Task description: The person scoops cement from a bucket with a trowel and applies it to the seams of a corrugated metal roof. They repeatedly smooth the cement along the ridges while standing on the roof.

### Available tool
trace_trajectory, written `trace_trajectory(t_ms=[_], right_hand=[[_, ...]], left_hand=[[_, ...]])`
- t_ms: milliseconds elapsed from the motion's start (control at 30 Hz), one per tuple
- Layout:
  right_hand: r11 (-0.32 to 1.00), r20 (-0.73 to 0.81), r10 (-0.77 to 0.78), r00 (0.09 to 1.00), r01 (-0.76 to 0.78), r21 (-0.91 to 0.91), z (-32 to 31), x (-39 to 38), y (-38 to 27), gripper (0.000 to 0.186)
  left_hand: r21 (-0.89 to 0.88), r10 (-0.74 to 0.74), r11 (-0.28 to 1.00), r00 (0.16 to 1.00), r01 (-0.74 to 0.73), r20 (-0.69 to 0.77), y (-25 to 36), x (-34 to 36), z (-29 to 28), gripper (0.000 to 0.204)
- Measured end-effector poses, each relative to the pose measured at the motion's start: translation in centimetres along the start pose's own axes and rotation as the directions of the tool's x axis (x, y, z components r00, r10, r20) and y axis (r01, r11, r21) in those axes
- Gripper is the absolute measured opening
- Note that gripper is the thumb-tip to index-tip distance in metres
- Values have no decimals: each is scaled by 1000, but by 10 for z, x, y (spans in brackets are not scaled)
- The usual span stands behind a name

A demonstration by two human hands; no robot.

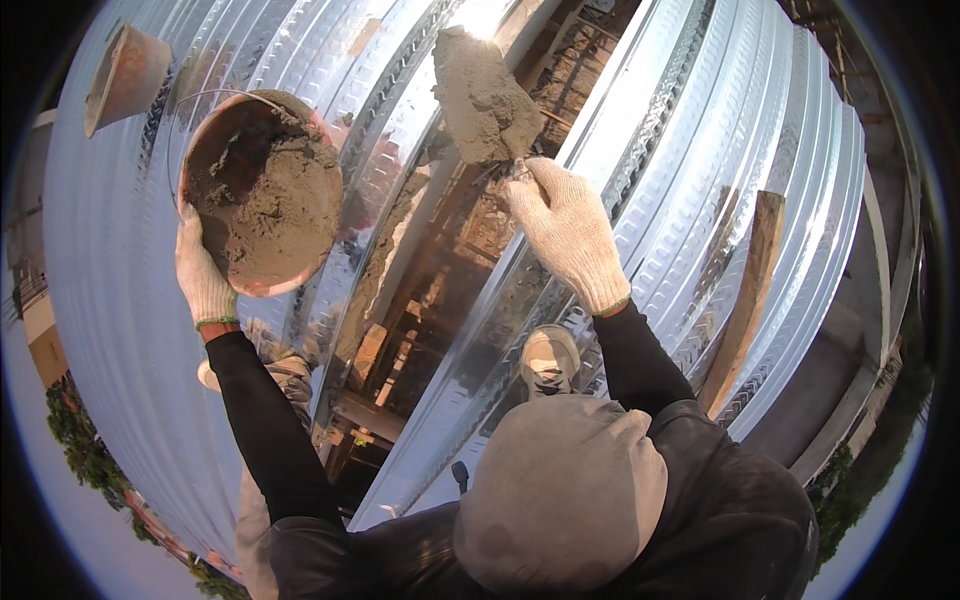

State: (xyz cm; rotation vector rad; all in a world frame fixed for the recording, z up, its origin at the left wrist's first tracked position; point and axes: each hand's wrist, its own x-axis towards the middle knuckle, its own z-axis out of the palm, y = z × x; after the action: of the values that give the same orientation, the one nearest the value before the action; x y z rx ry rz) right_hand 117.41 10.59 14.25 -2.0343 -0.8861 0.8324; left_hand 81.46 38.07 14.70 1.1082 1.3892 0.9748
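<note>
My left hand (204, 270), in a white knitted glove, is closed on the near-left side of a round bucket (329, 245). The bucket is tilted so its mouth shows, and wet grey mortar (290, 205) lies inside, with a thin wire handle over the rim. My right hand (568, 232), gloved the same way, is shut around the handle of a trowel (482, 98), most of which the fingers hide. Mortar coats the trowel's blade, which points away from me above a long gap (440, 255) between metal sheets.
Ribbed shiny metal decking (690, 150) spreads on both sides of the gap, where timbers and rods show below. A second bucket (130, 80) lies tipped at the far left. One wooden plank (745, 300) rests on the right decking. My shoe (549, 360) stands beside the gap.
</note>
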Motion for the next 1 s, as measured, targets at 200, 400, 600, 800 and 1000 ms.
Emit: trace_trajectory(t_ms=[200,400,600,800,1000], right_hand=[[995,-122,78,989,-71,66,31,34,50,37],[997,-325,82,942,-79,20,87,50,48,34],[991,-303,125,945,-107,74,155,70,31,32],[909,-198,353,914,-285,304,148,50,3,41],[926,-197,326,925,-269,266,163,34,13,28]], left_hand=[[79,-24,997,1000,24,2,-16,22,-28,60],[117,58,991,998,-58,0,-6,8,-5,64],[128,5,992,1000,-2,-20,-8,15,-9,65],[136,16,991,1000,-14,-16,-8,15,-13,63],[90,-1,996,999,4,-35,-12,18,-12,61]])
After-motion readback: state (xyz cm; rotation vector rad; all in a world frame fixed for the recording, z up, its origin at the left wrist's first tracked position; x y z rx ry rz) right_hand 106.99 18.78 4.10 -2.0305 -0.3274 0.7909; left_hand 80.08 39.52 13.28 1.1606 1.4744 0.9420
